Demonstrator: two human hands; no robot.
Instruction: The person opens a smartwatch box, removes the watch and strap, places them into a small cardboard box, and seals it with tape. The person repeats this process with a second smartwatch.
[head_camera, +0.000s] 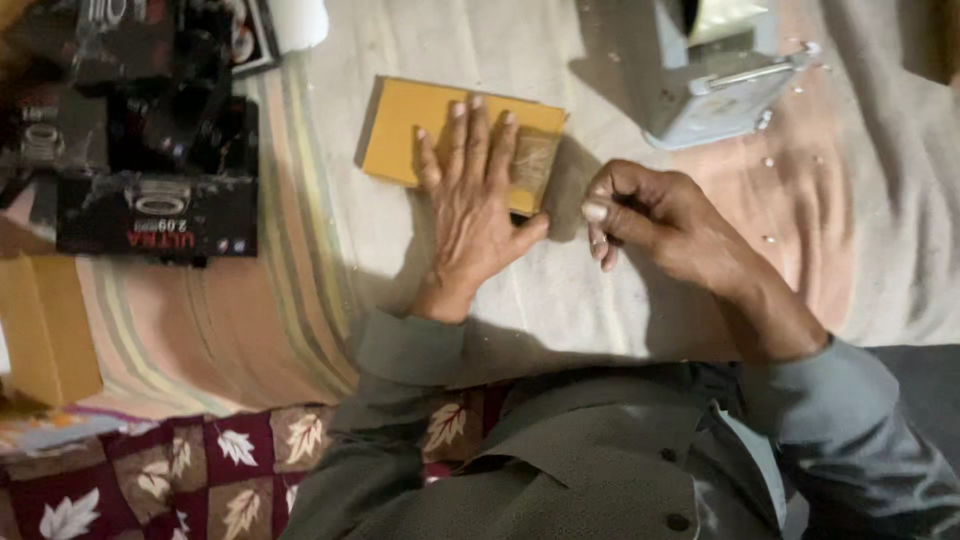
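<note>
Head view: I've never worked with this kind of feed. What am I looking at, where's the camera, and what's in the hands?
There is no machine: a person works with bare hands, and the one camera sits on their head, looking down. The left hand lies flat, fingers spread, on a yellow block resting on pale cloth. The right hand hovers beside it with fingers curled, pinching something too small to make out. A grey metal device stands above it; black boxes sit far left.

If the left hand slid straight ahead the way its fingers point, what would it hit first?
The left hand lies flat on a yellow block, fingers pointing past its far edge. Beyond that edge only the pale cloth shows, so the way looks free within the picture.
</note>
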